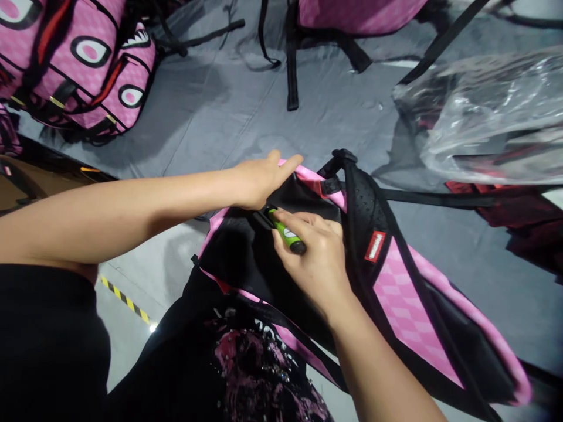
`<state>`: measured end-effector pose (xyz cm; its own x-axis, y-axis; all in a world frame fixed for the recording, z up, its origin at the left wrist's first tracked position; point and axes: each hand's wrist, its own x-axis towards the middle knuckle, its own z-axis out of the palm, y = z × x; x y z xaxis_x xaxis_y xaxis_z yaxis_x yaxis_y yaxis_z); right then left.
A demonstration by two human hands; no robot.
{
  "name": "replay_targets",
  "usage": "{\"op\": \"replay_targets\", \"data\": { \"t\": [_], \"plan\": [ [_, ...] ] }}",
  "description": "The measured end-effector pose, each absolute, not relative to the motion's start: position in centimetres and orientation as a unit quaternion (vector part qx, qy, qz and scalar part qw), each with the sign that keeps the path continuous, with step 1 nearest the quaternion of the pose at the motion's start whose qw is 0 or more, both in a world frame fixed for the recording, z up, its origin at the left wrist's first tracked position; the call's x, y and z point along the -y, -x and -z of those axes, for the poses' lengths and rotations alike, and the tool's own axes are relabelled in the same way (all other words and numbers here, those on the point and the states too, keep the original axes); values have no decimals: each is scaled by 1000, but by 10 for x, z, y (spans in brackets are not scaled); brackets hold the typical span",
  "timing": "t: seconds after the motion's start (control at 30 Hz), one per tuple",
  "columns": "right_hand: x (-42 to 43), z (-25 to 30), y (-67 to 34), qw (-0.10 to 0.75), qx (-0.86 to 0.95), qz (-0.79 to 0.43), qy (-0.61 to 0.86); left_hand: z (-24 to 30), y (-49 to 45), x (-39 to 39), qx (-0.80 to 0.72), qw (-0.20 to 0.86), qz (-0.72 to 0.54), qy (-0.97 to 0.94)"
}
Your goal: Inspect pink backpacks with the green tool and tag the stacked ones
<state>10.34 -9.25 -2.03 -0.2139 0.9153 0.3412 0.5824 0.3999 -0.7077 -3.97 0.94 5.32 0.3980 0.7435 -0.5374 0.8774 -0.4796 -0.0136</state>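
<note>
A pink and black backpack (404, 293) lies open in front of me, its black shoulder strap (365, 217) with a red label running across it. My left hand (259, 179) grips the pink upper edge of the opening, fingers curled over it. My right hand (314, 255) is closed on a green lighter-like tool (285, 232) with a black end, its tip held against the black lining just inside the opening. Where the tip touches is partly hidden by my left hand.
Pink backpacks with eye and teeth prints (83, 64) are piled at the far left. Another pink backpack (356, 14) with loose black straps sits at the top. Clear plastic bags (492, 111) lie at the right on the grey table cover (220, 111). Yellow-black floor tape (125, 302) shows below.
</note>
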Motion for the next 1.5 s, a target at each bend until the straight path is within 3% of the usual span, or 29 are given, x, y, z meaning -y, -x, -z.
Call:
{"op": "replay_targets", "data": {
  "t": [0.5, 0.63, 1.33, 1.5],
  "plan": [
    [91, 22, -102, 392, 729, -256, 499, -58, 40, -8, -485, 154, 242, -826],
    [88, 20, -102, 387, 729, -325, 462, -57, 41, -8, -485, 146, 236, -829],
    [95, 22, -95, 391, 701, -262, 536, -54, 43, -8, -471, 111, 232, -844],
    [94, 22, -98, 385, 707, -316, 502, -54, 44, -6, -473, 106, 228, -845]
  ]
}}
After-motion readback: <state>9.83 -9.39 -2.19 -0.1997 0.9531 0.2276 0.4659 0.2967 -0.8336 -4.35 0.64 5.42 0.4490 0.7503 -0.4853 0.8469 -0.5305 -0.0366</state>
